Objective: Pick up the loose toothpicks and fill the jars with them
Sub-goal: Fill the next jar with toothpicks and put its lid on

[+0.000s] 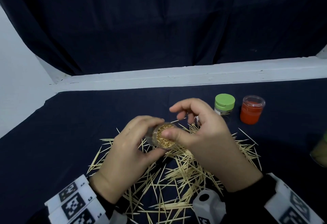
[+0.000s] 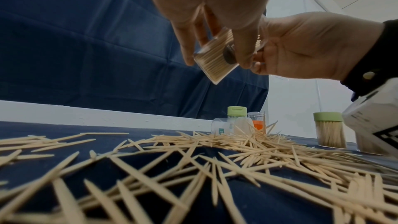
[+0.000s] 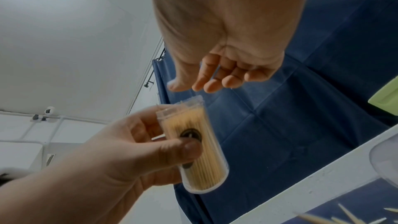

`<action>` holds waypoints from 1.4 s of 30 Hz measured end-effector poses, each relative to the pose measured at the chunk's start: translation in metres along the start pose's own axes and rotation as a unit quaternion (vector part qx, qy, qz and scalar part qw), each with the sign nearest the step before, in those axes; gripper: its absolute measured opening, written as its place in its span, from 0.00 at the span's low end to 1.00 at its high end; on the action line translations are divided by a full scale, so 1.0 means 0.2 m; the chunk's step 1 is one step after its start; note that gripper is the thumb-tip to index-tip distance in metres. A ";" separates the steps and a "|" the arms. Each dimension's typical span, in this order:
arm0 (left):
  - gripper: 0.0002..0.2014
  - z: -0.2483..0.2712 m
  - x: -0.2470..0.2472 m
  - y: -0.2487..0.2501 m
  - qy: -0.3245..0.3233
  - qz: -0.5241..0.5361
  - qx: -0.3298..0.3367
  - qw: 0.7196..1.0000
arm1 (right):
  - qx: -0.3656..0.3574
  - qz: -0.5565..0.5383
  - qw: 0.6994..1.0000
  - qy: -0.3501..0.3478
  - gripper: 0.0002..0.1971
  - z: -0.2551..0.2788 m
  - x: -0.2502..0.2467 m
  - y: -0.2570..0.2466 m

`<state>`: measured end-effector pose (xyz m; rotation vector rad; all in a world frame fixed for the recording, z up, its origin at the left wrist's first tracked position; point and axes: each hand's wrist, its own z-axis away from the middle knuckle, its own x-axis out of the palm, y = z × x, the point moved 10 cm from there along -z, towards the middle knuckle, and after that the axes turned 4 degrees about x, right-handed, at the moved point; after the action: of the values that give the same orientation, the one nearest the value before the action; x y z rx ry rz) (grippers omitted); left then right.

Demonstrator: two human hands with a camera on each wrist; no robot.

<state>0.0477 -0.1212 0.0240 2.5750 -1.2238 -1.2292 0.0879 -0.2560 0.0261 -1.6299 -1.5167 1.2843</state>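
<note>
Left hand [image 1: 123, 154] grips one full, open clear jar [image 1: 163, 137]; right hand [image 1: 205, 135] hovers above, fingers loosely curled, empty. Loose toothpicks [image 1: 177, 176] uncounted; one green-lidded jar [image 1: 224, 104], one red jar [image 1: 252, 109].

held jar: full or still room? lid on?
Full, lid off. The clear jar in the left hand shows toothpick ends packed across its open mouth; the right wrist view shows sticks reaching the uncapped rim.

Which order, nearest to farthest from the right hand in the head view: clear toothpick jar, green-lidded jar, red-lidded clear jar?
1. Clear toothpick jar, at the right hand, its thumb on the toothpick tips.
2. Green-lidded jar, beyond the hand, to the right.
3. Red-lidded clear jar, farther right.
</note>
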 end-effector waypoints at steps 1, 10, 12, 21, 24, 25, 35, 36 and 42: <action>0.21 0.00 0.00 0.00 0.002 0.004 -0.001 1.000 | 0.002 0.010 1.000 -0.013 0.20 0.01 0.02 0.00; 0.22 0.00 -0.01 0.00 0.005 0.012 -0.002 1.000 | 0.015 0.024 1.000 0.007 0.18 0.01 0.03 0.02; 0.22 0.00 -0.01 0.00 0.003 0.010 0.001 1.000 | 0.026 0.016 0.999 0.015 0.17 0.01 0.02 0.04; 0.23 0.00 0.00 -0.01 -0.003 0.022 -0.006 1.000 | 0.066 -0.047 0.997 0.007 0.12 0.00 0.03 0.11; 0.24 0.00 0.01 -0.01 -0.011 0.029 -0.009 0.999 | 0.042 -0.002 0.999 0.018 0.13 0.01 0.03 0.08; 0.24 0.00 0.01 -0.01 -0.010 0.035 -0.012 0.999 | 0.036 0.006 0.999 0.020 0.13 0.01 0.02 0.08; 0.26 -0.01 0.05 0.00 -0.036 0.083 -0.031 0.995 | 0.055 -0.028 0.998 0.034 0.12 -0.01 -0.10 -0.01; 0.26 -0.01 0.06 0.00 -0.044 0.082 -0.031 0.995 | 0.054 -0.039 0.996 0.051 0.14 0.00 -0.16 -0.04; 0.26 -0.02 0.09 0.00 -0.077 0.105 -0.047 0.990 | 0.082 0.003 0.988 0.131 0.10 0.12 -0.54 -0.14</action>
<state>0.0566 -0.1339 0.0147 2.2551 -1.3857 -1.4237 0.0662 -0.3583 0.0695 -1.6249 -1.2177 1.1163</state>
